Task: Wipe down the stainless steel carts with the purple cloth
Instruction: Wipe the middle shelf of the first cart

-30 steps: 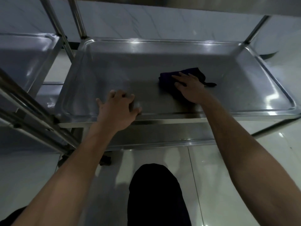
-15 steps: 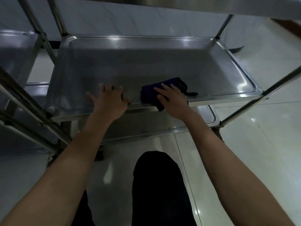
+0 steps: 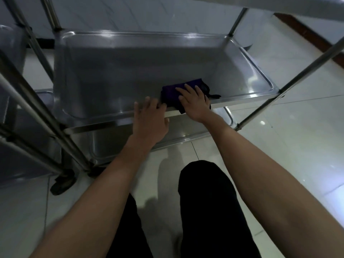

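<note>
The left hand [image 3: 149, 121] rests at the frame's centre on the front rim of the stainless steel cart [image 3: 119, 77], fingers spread over the edge and nearly straight. Just right of it, the right hand [image 3: 193, 103] presses flat, fingers straight, on the purple cloth [image 3: 171, 92], bunched at the middle shelf's front edge and drooping over it.

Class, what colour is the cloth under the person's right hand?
Dark purple, plain, no pattern. The cloth shows best in the head view, pressed under the right hand.
</note>
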